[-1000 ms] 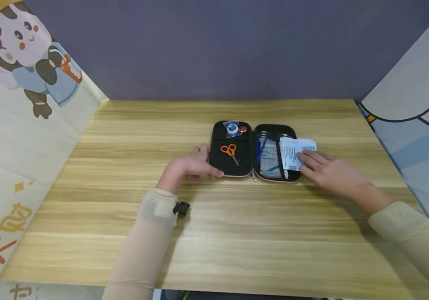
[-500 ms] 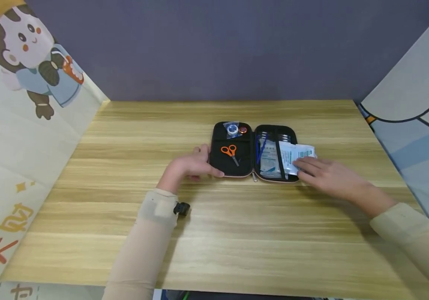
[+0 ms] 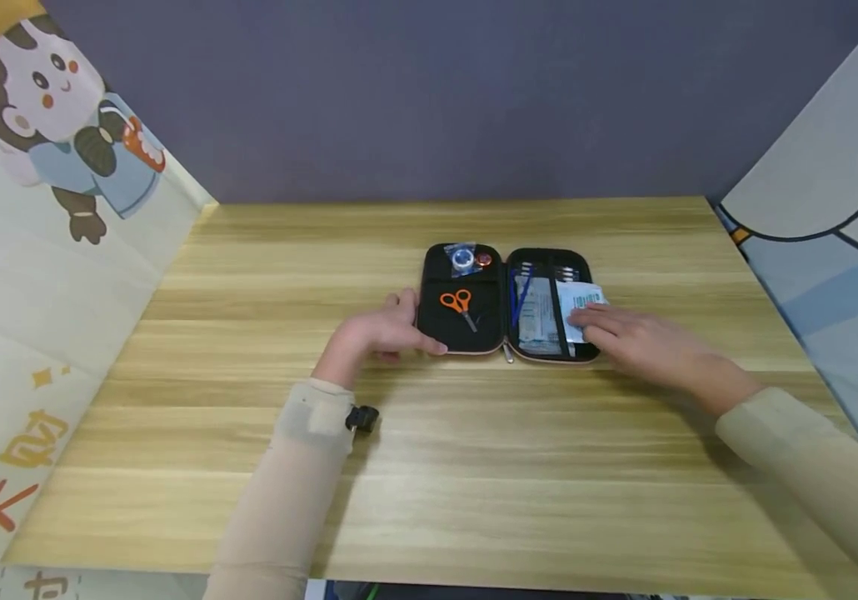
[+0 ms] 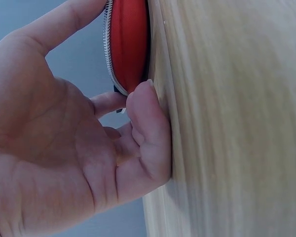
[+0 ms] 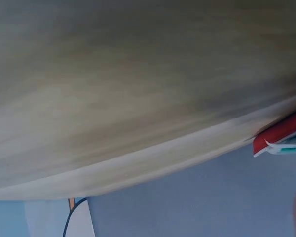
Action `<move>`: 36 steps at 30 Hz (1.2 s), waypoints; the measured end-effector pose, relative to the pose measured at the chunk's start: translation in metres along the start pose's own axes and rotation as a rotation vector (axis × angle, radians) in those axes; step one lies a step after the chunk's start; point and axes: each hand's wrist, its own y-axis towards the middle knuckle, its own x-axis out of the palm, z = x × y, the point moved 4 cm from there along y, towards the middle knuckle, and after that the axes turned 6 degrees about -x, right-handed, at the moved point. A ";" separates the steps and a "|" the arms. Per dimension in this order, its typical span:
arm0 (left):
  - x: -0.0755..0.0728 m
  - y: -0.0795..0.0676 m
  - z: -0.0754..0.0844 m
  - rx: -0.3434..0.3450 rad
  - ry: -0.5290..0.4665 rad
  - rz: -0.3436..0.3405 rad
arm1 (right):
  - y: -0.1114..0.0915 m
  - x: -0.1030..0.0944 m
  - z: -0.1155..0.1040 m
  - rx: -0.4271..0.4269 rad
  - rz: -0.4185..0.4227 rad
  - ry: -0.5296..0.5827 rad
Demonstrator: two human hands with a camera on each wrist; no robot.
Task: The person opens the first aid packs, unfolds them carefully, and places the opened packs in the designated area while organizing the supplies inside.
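1. One zip case (image 3: 466, 343) lies opened flat on the wooden table (image 3: 429, 483); it is black inside, and the left wrist view shows its outside is red.
2. At the left front corner of this case, the left hand (image 3: 384, 327) holds on with the thumb over the rim and the other fingers bent beside the wall.
3. At the right side of the case, the right hand (image 3: 639, 343) has its fingers stretched out, almost straight; they touch a white packet (image 3: 579, 295) and are not bent around it.
4. This packet is in the right half of the case, next to the dark strap (image 3: 557, 312), and its right end passes over the rim.
5. Left of the strap, inside the case, are clear-wrapped packs (image 3: 537, 315) and a blue tool (image 3: 523, 293).
6. In the left half of the case, orange-handled scissors (image 3: 461, 305) lie below a wrapped blue-and-white roll (image 3: 462, 260).
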 end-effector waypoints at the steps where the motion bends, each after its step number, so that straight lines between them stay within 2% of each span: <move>1: 0.001 0.000 0.000 0.001 -0.002 -0.002 | 0.002 0.000 0.001 0.031 0.020 0.041; 4: 0.001 0.000 0.000 0.004 -0.006 -0.003 | 0.006 0.000 0.004 0.121 0.077 0.174; 7: 0.001 0.000 0.000 0.002 -0.009 -0.001 | 0.007 -0.003 0.007 0.247 0.061 0.245; 11: 0.002 0.003 0.001 0.008 -0.009 0.001 | 0.008 -0.003 0.018 0.502 -0.110 0.341; 14: 0.004 0.005 0.002 0.011 -0.002 -0.009 | 0.003 0.002 0.023 0.621 -0.251 0.430; 17: 0.006 0.006 0.000 0.002 0.004 -0.015 | 0.002 0.008 0.023 0.609 -0.306 0.480; 22: 0.003 0.004 -0.002 0.001 0.003 0.012 | 0.008 0.011 0.024 0.543 -0.269 0.540; 31: 0.001 0.003 -0.001 0.003 0.024 0.007 | 0.017 0.010 0.023 0.596 -0.253 0.596; 36: 0.003 0.002 -0.003 -0.006 0.020 0.001 | 0.015 -0.002 0.029 0.570 -0.205 0.657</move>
